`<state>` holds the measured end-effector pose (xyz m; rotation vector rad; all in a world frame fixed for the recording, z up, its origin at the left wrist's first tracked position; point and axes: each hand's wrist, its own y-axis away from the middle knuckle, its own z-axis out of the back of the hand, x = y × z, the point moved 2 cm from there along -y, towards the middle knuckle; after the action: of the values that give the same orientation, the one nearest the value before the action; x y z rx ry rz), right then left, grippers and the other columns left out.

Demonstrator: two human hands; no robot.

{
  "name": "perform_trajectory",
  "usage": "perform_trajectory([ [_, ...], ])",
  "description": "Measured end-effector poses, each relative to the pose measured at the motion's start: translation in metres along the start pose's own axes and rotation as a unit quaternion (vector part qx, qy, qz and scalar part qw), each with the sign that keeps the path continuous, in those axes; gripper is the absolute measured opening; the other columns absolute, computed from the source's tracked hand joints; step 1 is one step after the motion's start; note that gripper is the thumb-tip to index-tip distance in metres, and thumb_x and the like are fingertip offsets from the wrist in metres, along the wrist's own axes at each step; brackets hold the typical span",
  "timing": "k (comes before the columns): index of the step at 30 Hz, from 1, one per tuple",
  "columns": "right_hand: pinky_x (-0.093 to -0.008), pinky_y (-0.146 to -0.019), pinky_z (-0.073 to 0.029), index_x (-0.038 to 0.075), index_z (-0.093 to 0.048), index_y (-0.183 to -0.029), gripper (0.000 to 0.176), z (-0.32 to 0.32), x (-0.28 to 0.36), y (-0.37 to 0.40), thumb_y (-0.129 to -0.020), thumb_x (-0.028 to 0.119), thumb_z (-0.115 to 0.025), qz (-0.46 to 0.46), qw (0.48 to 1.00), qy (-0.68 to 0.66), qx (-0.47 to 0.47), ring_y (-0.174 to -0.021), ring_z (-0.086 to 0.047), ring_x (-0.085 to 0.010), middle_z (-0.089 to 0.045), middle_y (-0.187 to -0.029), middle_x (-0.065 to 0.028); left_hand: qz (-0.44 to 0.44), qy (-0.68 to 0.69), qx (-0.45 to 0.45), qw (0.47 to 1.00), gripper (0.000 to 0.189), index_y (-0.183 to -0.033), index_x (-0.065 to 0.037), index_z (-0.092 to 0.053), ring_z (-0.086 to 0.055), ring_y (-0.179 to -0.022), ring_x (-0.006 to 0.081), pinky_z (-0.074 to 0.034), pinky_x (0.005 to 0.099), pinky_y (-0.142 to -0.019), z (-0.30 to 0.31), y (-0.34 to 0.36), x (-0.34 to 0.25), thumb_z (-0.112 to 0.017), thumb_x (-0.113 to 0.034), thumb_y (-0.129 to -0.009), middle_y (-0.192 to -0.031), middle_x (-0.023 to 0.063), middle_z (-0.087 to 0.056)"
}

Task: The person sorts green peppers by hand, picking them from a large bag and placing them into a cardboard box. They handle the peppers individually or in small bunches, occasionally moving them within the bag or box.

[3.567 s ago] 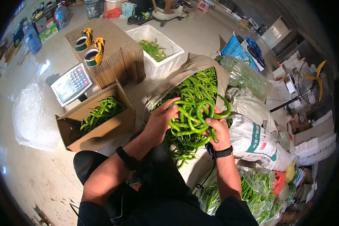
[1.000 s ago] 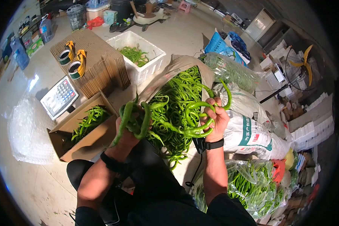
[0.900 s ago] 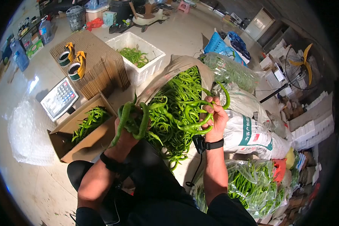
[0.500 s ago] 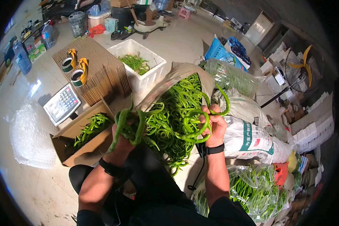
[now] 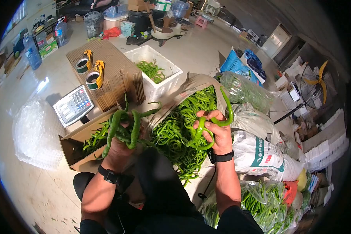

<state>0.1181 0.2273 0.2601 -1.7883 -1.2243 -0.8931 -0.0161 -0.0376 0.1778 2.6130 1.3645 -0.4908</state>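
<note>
Several long curled green peppers [image 5: 134,130] stick out of my left hand [image 5: 123,150], which is closed around them near the cardboard box [image 5: 76,144]. My right hand [image 5: 218,134] grips a couple of green peppers [image 5: 228,111], one curving up past the fingers and another hanging below the thumb. Between and beyond my hands lies an open sack [image 5: 197,80] full of green peppers [image 5: 179,117]. More peppers [image 5: 97,138] lie in the cardboard box at my left. The palms and some of the fingers are hidden by the peppers.
A scale [image 5: 73,106] stands behind the box, beside stacked flat cardboard [image 5: 121,76] with two tape dispensers [image 5: 93,80]. Further off is a white foam box [image 5: 165,80] with some peppers. Bubble wrap [image 5: 37,134] lies left; filled sacks [image 5: 257,154] and a fan [image 5: 316,82] stand right.
My left hand has shifted slightly left over the box with its peppers. The peppers in my right hand have turned, and that hand has closed more. The whole view has moved slightly.
</note>
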Motion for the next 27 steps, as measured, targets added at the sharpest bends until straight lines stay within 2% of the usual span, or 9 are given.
perform_trajectory([
  [2,-0.0196,-0.042,-0.038,0.007,-0.059,-0.104,0.016,-0.01,-0.001,-0.003,-0.094,-0.006,-0.057,-0.006,1.0,0.006,0.01,-0.096,-0.071,-0.0313,-0.062,-0.121,-0.021,0.015,0.001,0.025,1.0,0.04,-0.119,-0.009,-0.061,-0.062,-0.089,0.0244,-0.051,0.036,-0.07,0.01,0.0,-0.004,-0.072,-0.023,-0.084,-0.102,0.0082,-0.064],
  [4,-0.019,-0.04,-0.039,0.003,-0.058,-0.101,0.015,-0.017,-0.002,-0.005,-0.089,-0.007,-0.059,-0.014,0.999,0.029,-0.026,-0.09,-0.07,-0.0327,-0.06,-0.118,-0.0222,0.008,-0.009,0.022,1.0,0.039,-0.119,-0.009,-0.061,-0.063,-0.089,0.0244,-0.051,0.0361,-0.07,0.011,0.001,-0.007,-0.072,-0.023,-0.084,-0.102,0.0084,-0.064],
  [14,-0.0208,-0.041,-0.037,0.003,-0.058,-0.101,0.012,-0.022,0.001,0.0,-0.092,-0.004,-0.057,-0.016,0.989,0.143,-0.017,-0.081,-0.07,-0.028,-0.065,-0.11,-0.0196,0.017,-0.018,0.043,0.999,0.038,-0.118,-0.009,-0.062,-0.063,-0.09,0.0238,-0.052,0.0359,-0.073,0.02,-0.002,-0.002,-0.072,-0.026,-0.086,-0.104,0.0083,-0.064],
  [15,-0.0207,-0.041,-0.038,0.002,-0.059,-0.108,0.016,-0.016,0.002,0.001,-0.095,-0.006,-0.052,-0.008,0.986,0.168,0.006,-0.079,-0.069,-0.0218,-0.065,-0.114,-0.0206,0.016,-0.021,0.046,0.999,0.038,-0.118,-0.009,-0.062,-0.063,-0.09,0.0238,-0.052,0.0359,-0.073,0.018,0.0,0.0,-0.072,-0.026,-0.086,-0.104,0.0083,-0.064],
  [18,-0.0206,-0.042,-0.038,0.001,-0.06,-0.109,0.02,-0.007,0.009,0.01,-0.095,-0.007,-0.049,-0.001,0.971,0.241,0.011,-0.076,-0.068,-0.0194,-0.066,-0.11,-0.0186,0.039,-0.013,0.047,0.998,0.036,-0.117,-0.01,-0.062,-0.064,-0.091,0.0233,-0.052,0.0358,-0.075,0.0,0.007,0.011,-0.071,-0.027,-0.087,-0.105,0.0083,-0.065],
  [20,-0.0279,-0.064,-0.051,-0.001,-0.063,-0.106,0.02,-0.003,0.013,0.015,-0.093,-0.007,-0.048,-0.014,0.953,0.299,-0.035,-0.076,-0.067,-0.0171,-0.068,-0.098,-0.013,0.051,-0.007,-0.034,0.998,0.028,-0.105,-0.005,-0.065,-0.064,-0.082,0.027,-0.053,0.0385,-0.069,-0.014,0.01,0.021,-0.068,-0.021,-0.082,-0.09,0.0109,-0.066],
  [22,-0.0307,-0.073,-0.052,-0.002,-0.063,-0.104,0.02,0.018,0.009,0.023,-0.092,-0.007,-0.048,-0.057,0.935,0.346,-0.061,-0.077,-0.067,-0.0169,-0.067,-0.093,-0.0105,0.051,-0.011,-0.056,0.997,0.03,-0.108,-0.005,-0.065,-0.064,-0.083,0.027,-0.053,0.0389,-0.069,0.001,0.0,0.037,-0.067,-0.021,-0.082,-0.091,0.0113,-0.066],
  [24,-0.0299,-0.07,-0.052,-0.002,-0.064,-0.103,0.022,0.038,-0.001,0.033,-0.09,-0.009,-0.048,-0.065,0.945,0.306,-0.101,-0.076,-0.067,-0.0177,-0.066,-0.091,-0.0093,0.106,0.038,-0.019,0.993,0.031,-0.108,-0.005,-0.065,-0.064,-0.083,0.0273,-0.053,0.0389,-0.069,-0.001,-0.012,0.051,-0.067,-0.021,-0.083,-0.094,0.0108,-0.066],
  [27,-0.0298,-0.07,-0.051,-0.004,-0.064,-0.101,0.022,0.064,-0.01,0.053,-0.088,-0.011,-0.048,-0.084,0.941,0.31,-0.105,-0.074,-0.068,-0.0182,-0.066,-0.095,-0.0095,0.1,0.056,0.04,0.993,0.029,-0.109,-0.008,-0.064,-0.062,-0.087,0.0249,-0.05,0.0372,-0.07,-0.024,-0.027,0.067,-0.066,-0.023,-0.085,-0.1,0.0086,-0.065],
])
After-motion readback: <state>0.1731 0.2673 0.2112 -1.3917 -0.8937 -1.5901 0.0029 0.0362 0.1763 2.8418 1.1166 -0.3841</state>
